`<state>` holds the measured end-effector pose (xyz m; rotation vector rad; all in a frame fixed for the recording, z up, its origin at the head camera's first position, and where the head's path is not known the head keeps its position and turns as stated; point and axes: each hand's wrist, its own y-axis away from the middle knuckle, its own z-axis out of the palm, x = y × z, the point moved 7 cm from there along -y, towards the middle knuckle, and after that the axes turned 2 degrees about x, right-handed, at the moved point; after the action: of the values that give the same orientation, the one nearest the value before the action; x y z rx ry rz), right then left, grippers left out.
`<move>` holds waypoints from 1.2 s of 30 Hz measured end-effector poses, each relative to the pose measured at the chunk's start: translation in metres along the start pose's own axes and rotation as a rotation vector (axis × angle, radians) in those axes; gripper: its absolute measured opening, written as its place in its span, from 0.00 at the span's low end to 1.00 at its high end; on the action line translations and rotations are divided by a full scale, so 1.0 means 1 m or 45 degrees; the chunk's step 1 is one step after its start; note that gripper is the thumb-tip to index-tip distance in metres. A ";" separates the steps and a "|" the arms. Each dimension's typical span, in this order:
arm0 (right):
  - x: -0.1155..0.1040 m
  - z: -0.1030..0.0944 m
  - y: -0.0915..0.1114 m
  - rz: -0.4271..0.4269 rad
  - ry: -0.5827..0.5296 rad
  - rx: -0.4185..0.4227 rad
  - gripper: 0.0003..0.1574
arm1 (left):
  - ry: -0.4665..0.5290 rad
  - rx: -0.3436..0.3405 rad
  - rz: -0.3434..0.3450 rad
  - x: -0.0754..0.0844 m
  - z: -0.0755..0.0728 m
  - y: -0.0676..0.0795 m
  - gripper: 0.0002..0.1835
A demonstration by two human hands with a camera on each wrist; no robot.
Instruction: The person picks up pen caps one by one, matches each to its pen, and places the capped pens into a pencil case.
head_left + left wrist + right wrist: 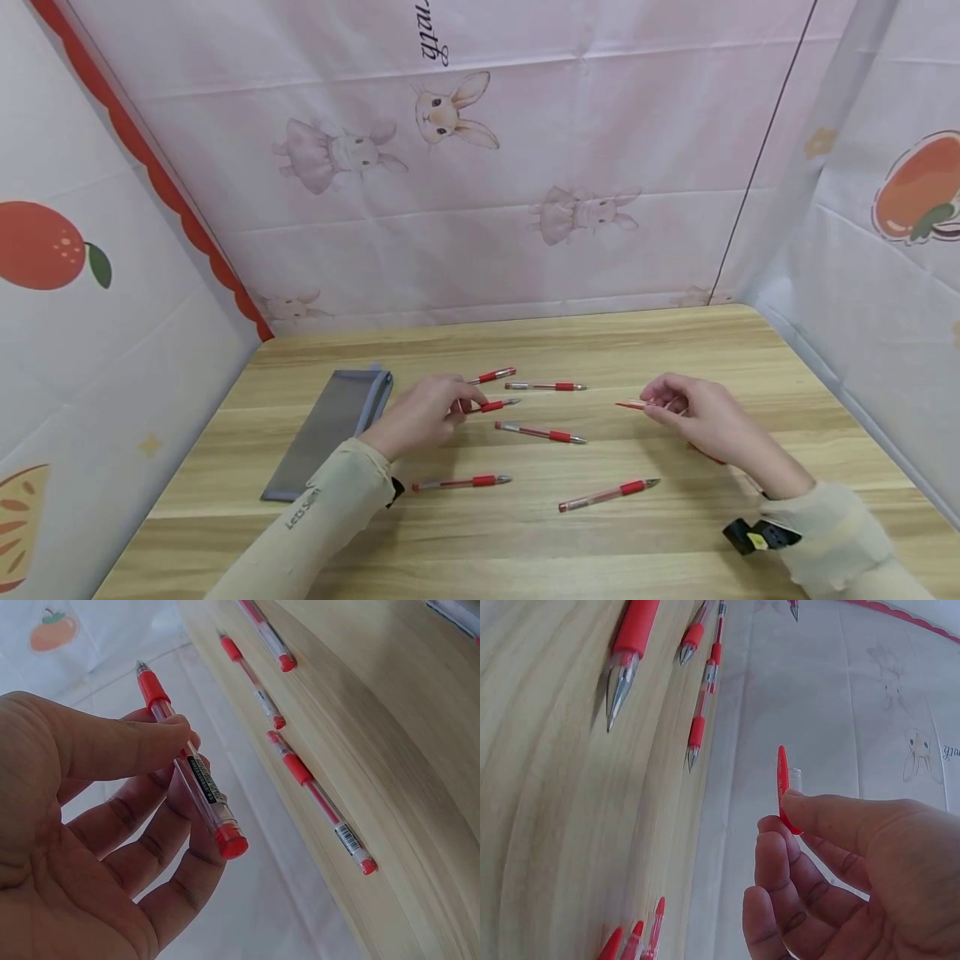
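Note:
My left hand (426, 410) pinches an uncapped red gel pen (201, 782) between thumb and fingers, its metal tip pointing away from the palm. On the right, my right hand (701, 412) holds a clear pen cap with a red clip (783, 784) between thumb and fingertips. The hands are apart, with a gap between pen and cap. Around the left hand lie more red pens, among them one behind it (495, 376), one beyond (546, 387) and one in front (540, 432). Part of the held pen is hidden by fingers in the head view.
A grey mesh zip pouch (311, 437) lies at the left, beside my left forearm. Nearer the front are two more pens, one left (462, 482) and one right (609, 495). Several red-clipped caps (654, 930) lie by my right arm, which partly hides them. Printed cloth walls surround the wooden table (487, 558).

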<state>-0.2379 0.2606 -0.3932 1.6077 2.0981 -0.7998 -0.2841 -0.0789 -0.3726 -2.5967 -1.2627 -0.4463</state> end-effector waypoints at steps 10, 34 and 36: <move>-0.015 0.011 -0.007 -0.016 -0.032 -0.031 0.05 | -0.019 -0.015 -0.019 0.006 0.001 -0.002 0.20; -0.034 0.028 -0.015 -0.077 -0.056 -0.065 0.04 | -0.018 -0.050 0.006 0.018 0.006 -0.007 0.21; -0.036 0.029 -0.015 -0.081 -0.060 -0.068 0.04 | -0.022 -0.046 0.009 0.019 0.006 -0.007 0.21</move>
<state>-0.2436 0.2126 -0.3907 1.4876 2.1283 -0.7878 -0.2777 -0.0586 -0.3707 -2.6397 -1.2614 -0.4508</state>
